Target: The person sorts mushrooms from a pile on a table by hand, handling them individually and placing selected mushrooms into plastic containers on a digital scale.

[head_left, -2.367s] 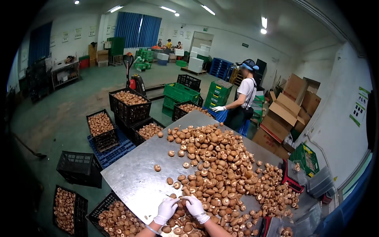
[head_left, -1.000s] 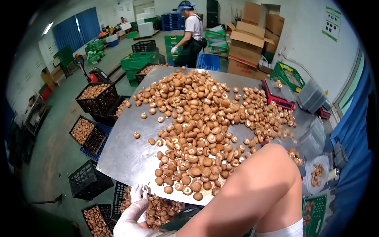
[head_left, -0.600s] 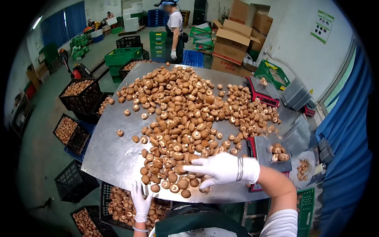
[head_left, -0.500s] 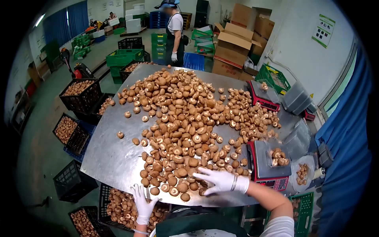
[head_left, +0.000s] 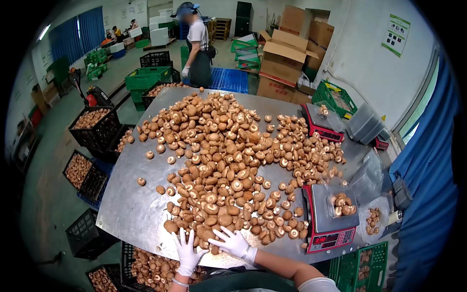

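Observation:
White gloves cover both of my hands at the near edge of the metal table (head_left: 126, 194). My left hand (head_left: 187, 252) has its fingers spread, with the tips against the nearest mushrooms. Beside it on the right, my right hand (head_left: 232, 242) also lies spread, its fingers touching the front of the pile of brown mushrooms (head_left: 228, 160). Neither hand grips a mushroom. To the right stands a red scale (head_left: 328, 228) with a clear tray of mushrooms (head_left: 343, 203) on it. A second scale (head_left: 323, 127) sits further back.
Black crates of mushrooms (head_left: 95, 124) stand left of the table, and another crate (head_left: 146, 265) is below its near edge. Clear plastic containers (head_left: 365, 124) and a bag of mushrooms (head_left: 373, 221) lie at the right. Beyond the table, a person (head_left: 197, 46) stands near a blue pallet (head_left: 228, 80).
My right hand has moved left from the area near the scale to beside my left hand. Mushrooms at the near edge have shifted back. The person beyond the table has moved left.

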`<action>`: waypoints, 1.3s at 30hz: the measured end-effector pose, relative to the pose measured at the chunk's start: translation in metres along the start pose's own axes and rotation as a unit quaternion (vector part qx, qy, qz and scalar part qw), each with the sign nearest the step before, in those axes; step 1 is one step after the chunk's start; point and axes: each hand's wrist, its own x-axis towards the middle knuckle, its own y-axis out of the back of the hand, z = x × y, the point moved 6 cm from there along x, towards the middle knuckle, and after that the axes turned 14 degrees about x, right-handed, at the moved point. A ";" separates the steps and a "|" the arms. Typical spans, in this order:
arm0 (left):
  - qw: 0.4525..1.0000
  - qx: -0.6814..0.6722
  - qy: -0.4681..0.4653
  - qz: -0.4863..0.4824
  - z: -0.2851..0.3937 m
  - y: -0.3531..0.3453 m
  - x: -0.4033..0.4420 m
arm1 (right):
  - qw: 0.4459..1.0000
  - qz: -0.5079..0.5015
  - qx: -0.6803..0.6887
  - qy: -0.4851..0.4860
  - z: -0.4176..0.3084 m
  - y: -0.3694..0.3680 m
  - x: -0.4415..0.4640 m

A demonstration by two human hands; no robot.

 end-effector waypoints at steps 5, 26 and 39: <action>0.999 0.026 -0.004 0.018 -0.013 0.002 0.036 | 0.998 0.052 -0.012 -0.025 0.012 -0.006 0.051; 0.998 0.020 0.055 -0.012 -0.015 0.016 0.018 | 0.984 0.023 0.041 -0.174 0.066 0.034 0.057; 0.997 0.034 -0.006 0.062 0.006 0.007 0.074 | 0.977 0.059 0.170 -0.115 0.058 0.030 0.004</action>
